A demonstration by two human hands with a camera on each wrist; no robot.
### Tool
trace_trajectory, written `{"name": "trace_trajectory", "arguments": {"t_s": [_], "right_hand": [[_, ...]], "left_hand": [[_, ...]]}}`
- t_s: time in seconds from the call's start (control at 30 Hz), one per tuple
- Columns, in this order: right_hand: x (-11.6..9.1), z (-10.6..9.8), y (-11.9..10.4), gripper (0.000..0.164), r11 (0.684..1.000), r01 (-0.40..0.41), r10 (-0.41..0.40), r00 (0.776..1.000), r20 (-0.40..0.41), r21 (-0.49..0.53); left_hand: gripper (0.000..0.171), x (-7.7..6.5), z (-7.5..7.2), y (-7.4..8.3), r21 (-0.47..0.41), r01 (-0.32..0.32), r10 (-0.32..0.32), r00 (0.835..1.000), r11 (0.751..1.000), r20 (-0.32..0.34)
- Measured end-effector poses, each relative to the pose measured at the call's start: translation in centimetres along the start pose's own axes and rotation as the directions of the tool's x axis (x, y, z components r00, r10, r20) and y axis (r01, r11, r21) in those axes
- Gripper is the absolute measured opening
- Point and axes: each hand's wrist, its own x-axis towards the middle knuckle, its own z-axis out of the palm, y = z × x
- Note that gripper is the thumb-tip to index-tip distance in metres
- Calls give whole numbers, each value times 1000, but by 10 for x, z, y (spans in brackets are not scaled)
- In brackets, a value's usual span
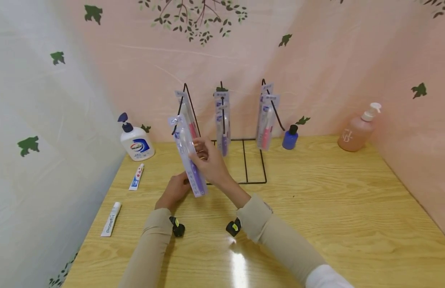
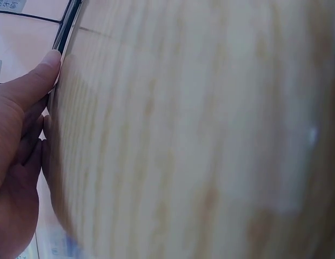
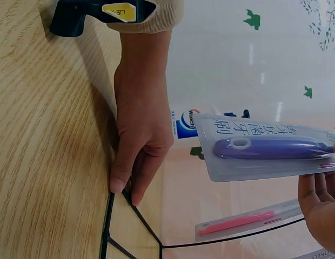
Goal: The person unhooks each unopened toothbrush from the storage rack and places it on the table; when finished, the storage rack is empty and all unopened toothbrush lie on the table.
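Note:
My right hand (image 1: 211, 164) pinches a packaged purple toothbrush (image 1: 188, 158) by its middle, near the end of the left hook of a black wire display rack (image 1: 245, 164). The package tilts, its top at the hook tip; whether the hook passes through it I cannot tell. In the right wrist view, the purple handle (image 3: 270, 147) shows through clear plastic. My left hand (image 1: 175, 190) holds the rack's front left base corner between thumb and fingers, seen closer in the right wrist view (image 3: 143, 121). Behind the purple toothbrush, a pink toothbrush (image 1: 192, 130) hangs on the same hook.
Packaged toothbrushes hang on the middle hook (image 1: 224, 128) and right hook (image 1: 267, 124). Left stand a white pump bottle (image 1: 137, 143) and two tubes (image 1: 137, 177), (image 1: 111, 220). Right are a blue bottle (image 1: 290, 138) and a pink pump bottle (image 1: 356, 130). Fabric walls surround the wooden table (image 1: 334, 208).

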Motion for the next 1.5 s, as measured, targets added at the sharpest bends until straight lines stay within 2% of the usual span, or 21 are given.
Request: {"name": "trace_trajectory", "arguments": {"t_s": [0.2, 0.47, 0.7, 0.93, 1.07, 1.23, 1.5], "right_hand": [[-8, -3, -3, 30, 999, 37, -37, 999, 33, 5], [-20, -6, -10, 35, 1000, 23, -24, 997, 74, 8], [-35, -16, -17, 34, 999, 24, -27, 995, 96, 32], [-50, -33, -14, 32, 1000, 1, -2, 998, 69, 9], [-59, -45, -10, 32, 1000, -7, 8, 998, 63, -6], [-72, -62, -4, 34, 999, -21, 23, 998, 52, -24], [-95, -96, 11, 35, 992, -102, 102, 995, 0, -74]], "left_hand": [[23, -1, 1, -3, -18, 8, -8, 1000, 1000, -1], [28, -3, -1, 0, -3, 32, -32, 999, 999, 13], [29, -2, 0, -3, -22, 12, -11, 1000, 1000, 18], [51, -3, -2, -2, -42, 48, -45, 997, 998, 63], [54, -2, -2, 0, -45, 67, -63, 995, 997, 78], [54, -2, -3, 0, -28, 49, -47, 996, 998, 82], [55, -2, -2, 2, -35, 62, -58, 992, 997, 109]]}}
